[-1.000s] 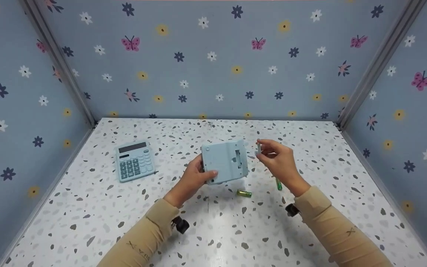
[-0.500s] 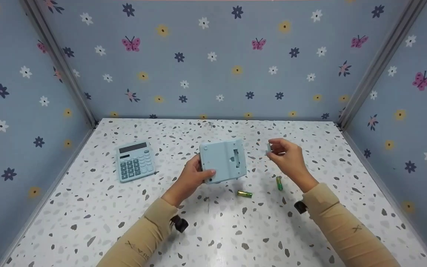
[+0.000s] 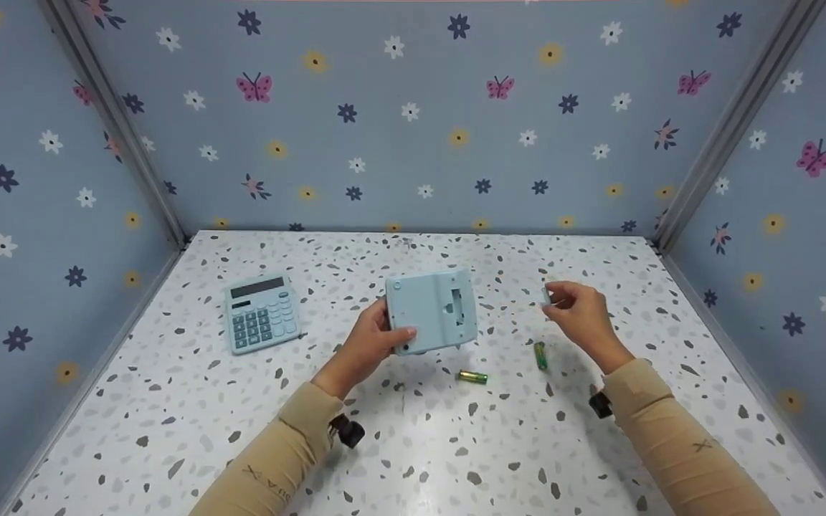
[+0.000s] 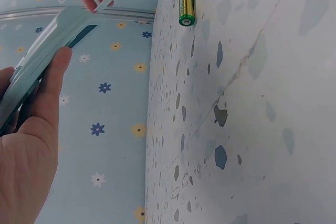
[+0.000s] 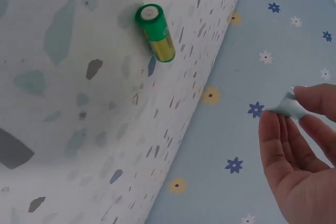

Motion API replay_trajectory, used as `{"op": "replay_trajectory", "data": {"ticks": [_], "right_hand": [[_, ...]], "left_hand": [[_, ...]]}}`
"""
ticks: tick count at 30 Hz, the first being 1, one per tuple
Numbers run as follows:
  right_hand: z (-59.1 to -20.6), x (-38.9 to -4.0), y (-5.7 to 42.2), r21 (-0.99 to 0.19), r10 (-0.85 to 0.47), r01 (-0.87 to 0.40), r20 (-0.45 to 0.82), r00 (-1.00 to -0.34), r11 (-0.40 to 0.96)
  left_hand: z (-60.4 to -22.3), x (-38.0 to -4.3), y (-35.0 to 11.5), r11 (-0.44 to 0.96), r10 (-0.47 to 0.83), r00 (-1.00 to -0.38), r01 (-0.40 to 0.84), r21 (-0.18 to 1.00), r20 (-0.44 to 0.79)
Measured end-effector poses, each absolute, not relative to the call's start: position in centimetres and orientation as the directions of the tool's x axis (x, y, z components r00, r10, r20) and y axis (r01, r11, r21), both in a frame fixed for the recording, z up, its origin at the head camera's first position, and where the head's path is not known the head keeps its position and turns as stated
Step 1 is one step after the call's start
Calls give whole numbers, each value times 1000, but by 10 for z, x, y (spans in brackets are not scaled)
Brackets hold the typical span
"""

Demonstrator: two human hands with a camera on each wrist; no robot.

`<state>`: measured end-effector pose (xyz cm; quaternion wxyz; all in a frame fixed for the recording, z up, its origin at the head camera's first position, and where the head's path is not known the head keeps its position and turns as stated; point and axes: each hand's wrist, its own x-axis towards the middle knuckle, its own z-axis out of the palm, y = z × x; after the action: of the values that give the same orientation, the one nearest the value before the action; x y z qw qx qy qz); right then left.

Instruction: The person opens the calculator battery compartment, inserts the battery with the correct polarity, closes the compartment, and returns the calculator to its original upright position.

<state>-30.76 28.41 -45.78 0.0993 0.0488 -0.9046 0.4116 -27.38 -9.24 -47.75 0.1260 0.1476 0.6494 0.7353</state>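
My left hand (image 3: pixel 365 349) grips a light blue calculator (image 3: pixel 424 312), its back turned up toward the head camera and its thumb laid over the near corner. The battery compartment (image 3: pixel 457 306) on that back is uncovered. To the right, my right hand (image 3: pixel 584 321) pinches a small light blue battery cover (image 5: pixel 287 107) between thumb and fingertips, above the table. Two green and gold batteries lie on the table below the hands: one battery (image 3: pixel 473 376) nearer the calculator, the other battery (image 3: pixel 540 355) nearer the right hand.
A second light blue calculator (image 3: pixel 262 313) lies keys up on the left of the speckled white table (image 3: pixel 413 459). Blue panels (image 3: pixel 413 143) patterned with flowers and butterflies stand at the back and both sides.
My right hand has moved right and slightly down, away from the calculator, carrying the battery cover. The left hand and its calculator have hardly moved.
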Motion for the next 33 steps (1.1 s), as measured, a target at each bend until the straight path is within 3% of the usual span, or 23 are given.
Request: {"op": "replay_trajectory", "data": {"ticks": [20, 33], "right_hand": [[-478, -316, 325, -648, 36, 45, -27, -999, 761], [-492, -316, 335, -570, 29, 92, -119, -992, 816]], "left_hand": [[-477, -277, -92, -95, 365, -931, -12, 995, 24], [-476, -276, -92, -106, 361, -932, -9, 994, 30]]}}
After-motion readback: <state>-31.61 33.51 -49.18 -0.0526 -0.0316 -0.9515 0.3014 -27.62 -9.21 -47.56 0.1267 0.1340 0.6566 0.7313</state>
